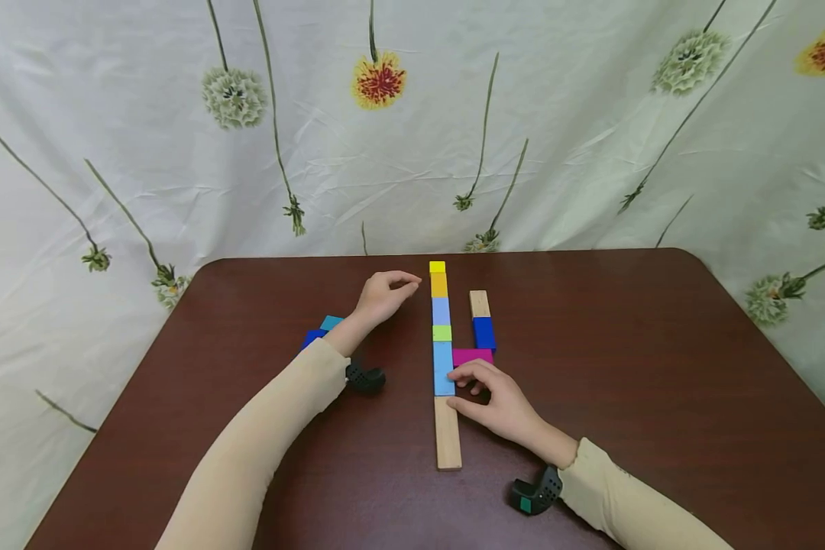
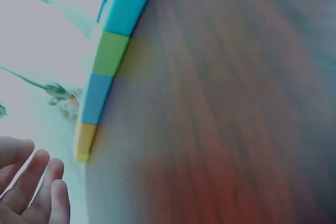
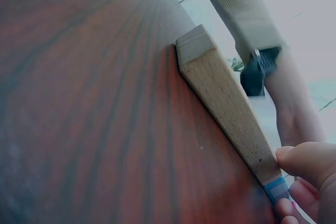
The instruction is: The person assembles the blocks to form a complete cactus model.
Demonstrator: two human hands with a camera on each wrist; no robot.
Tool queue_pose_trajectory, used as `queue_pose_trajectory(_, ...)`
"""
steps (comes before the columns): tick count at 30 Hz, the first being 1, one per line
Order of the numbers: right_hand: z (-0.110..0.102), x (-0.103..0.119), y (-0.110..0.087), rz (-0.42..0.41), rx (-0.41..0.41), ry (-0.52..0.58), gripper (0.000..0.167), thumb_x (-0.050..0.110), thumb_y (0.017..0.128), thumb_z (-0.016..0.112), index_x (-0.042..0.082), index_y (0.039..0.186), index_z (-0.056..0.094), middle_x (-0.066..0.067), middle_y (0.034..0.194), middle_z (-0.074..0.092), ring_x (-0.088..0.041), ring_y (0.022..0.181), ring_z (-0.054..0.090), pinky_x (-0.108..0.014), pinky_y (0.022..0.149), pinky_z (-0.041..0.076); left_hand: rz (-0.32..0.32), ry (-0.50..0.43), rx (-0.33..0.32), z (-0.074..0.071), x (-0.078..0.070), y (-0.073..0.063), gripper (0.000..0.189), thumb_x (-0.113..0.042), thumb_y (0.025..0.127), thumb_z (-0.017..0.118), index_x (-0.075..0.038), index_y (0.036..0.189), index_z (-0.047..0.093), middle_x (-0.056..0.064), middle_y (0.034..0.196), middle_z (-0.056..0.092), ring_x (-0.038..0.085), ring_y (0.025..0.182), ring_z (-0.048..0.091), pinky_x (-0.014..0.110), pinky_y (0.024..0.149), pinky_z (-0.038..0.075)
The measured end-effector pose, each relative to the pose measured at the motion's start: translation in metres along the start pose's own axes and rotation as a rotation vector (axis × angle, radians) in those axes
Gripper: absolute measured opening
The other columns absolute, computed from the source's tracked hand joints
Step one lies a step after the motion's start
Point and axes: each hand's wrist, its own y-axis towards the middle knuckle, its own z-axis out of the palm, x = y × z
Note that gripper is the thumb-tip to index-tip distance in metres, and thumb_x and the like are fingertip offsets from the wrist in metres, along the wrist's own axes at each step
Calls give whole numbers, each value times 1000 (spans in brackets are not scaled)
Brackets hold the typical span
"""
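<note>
A straight row of blocks runs up the table: plain wood block [image 1: 448,433] nearest, then light blue block [image 1: 443,367], green block [image 1: 441,333], periwinkle block [image 1: 441,311], orange block [image 1: 439,285] and yellow block [image 1: 437,266] at the far end. My right hand [image 1: 498,402] touches the row from the right, thumb at the wood block's far end and fingertips along the light blue block. In the right wrist view some of its fingers are hidden. Just left of the orange block, my left hand [image 1: 385,296] hovers with loosely bent fingers and nothing in them.
Right of the row lie a magenta block [image 1: 473,357], a dark blue block [image 1: 484,334] and a small wood block [image 1: 479,303]. Partly behind the left forearm are a teal block [image 1: 331,322] and another blue block [image 1: 312,337]. A flowered cloth [image 1: 412,168] hangs behind the table.
</note>
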Motion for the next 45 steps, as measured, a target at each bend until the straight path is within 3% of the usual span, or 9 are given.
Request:
queue_pose_trajectory(5, 0, 0, 0, 7, 4, -6, 29, 18, 80, 76, 13, 106, 65, 4, 100, 61, -12, 89, 55, -27, 72, 49, 55, -22, 43, -22, -7, -21, 27, -24, 93, 61, -8, 113, 69, 6, 99, 69, 20, 93, 62, 39, 82, 48)
queue_pose_trajectory(14, 0, 0, -1, 11, 1, -17, 28, 17, 80, 75, 12, 107, 65, 5, 100, 60, -11, 89, 55, -27, 72, 49, 132, -72, 69, -57, -11, -69, 24, -28, 91, 63, -13, 109, 71, 11, 105, 68, 22, 97, 61, 38, 80, 50)
queue_pose_trajectory(20, 1, 0, 0, 13, 5, -19, 29, 17, 81, 75, 12, 107, 65, 4, 100, 60, -11, 89, 55, -27, 72, 49, 69, -34, 59, -78, -2, -107, 29, -34, 90, 63, -13, 110, 70, 5, 107, 68, 20, 98, 59, 38, 81, 48)
queue_pose_trajectory(28, 0, 0, 0, 12, 2, -19, 28, 17, 80, 75, 12, 106, 65, 4, 100, 60, -11, 89, 55, -27, 72, 49, -66, 14, -27, -92, 21, -143, 34, -39, 87, 66, -11, 106, 71, 0, 103, 68, 20, 89, 57, 33, 74, 48)
queue_pose_trajectory(36, 1, -1, 0, 26, 4, -14, 29, 17, 80, 76, 12, 106, 65, 4, 100, 61, -11, 89, 55, -27, 72, 49, -98, -8, -81, -93, 43, -167, 28, -24, 84, 72, -5, 104, 69, 9, 94, 68, 14, 79, 62, 24, 65, 51)
queue_pose_trajectory(45, 1, -1, 0, 29, 3, -17, 28, 17, 80, 75, 12, 106, 65, 4, 99, 61, -11, 89, 55, -27, 72, 49, -131, 64, -76, -95, 52, -181, 43, -20, 71, 83, -5, 108, 67, 10, 97, 66, 22, 83, 57, 23, 66, 48)
